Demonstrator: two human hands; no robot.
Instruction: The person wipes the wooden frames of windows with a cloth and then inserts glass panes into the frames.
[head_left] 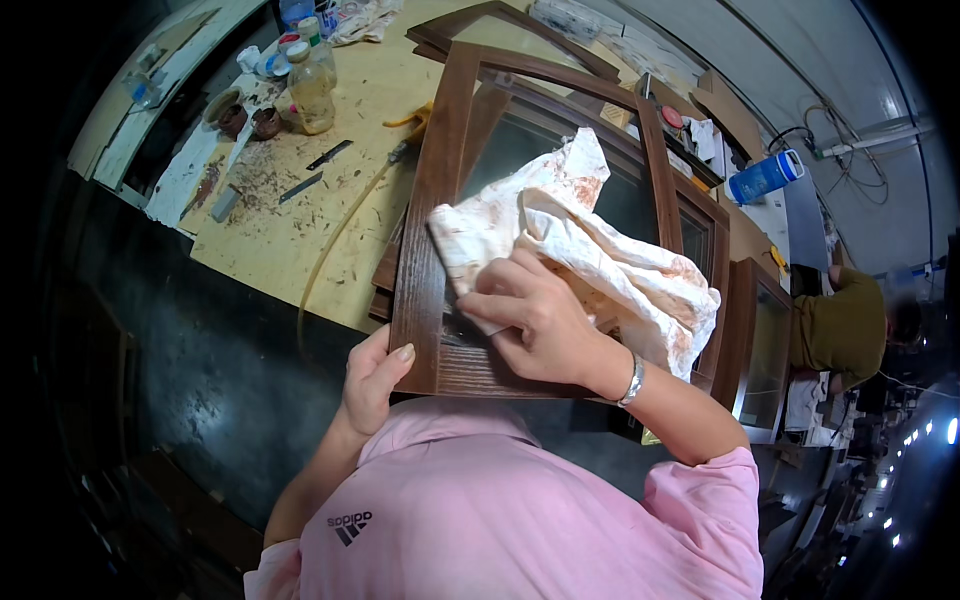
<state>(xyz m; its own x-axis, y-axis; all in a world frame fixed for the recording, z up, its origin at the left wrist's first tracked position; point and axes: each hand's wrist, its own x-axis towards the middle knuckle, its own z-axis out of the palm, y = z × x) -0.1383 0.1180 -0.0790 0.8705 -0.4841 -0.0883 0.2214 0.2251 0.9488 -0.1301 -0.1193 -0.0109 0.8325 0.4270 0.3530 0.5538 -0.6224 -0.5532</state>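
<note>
Head view of a person in a pink shirt working on a dark brown wooden door frame [425, 250] with an arched top and glass panes. Around it: a plastic bottle [312, 88] of yellowish liquid stands at the far left of the tabletop [270, 240], beside small round pots [250, 118] and lids; two narrow dark blades [315, 170] lie among brown stains and shavings; a pale hose [335, 240] curves across the surface toward the frame. More frames of the same wood [760, 340] stand stacked behind and to the right, and a blue-and-white container [765, 176] lies on its side beyond them. A stained white rag [590, 245], bunched and blotched reddish brown, covers much of the pane and hides the frame's right stile. The frame stands tilted, its long axis running from the person's chest up and away, arched end farthest. The left hand [375, 378] is closed on the frame's lower left corner, thumb on the front face. The right hand [535, 320], with a metal bracelet at the wrist, is closed on the rag, pressing it against the lower rail. The tabletop is pale plywood over a dark floor; another person in an olive shirt [845, 325] sits at far right in a dim workshop.
</note>
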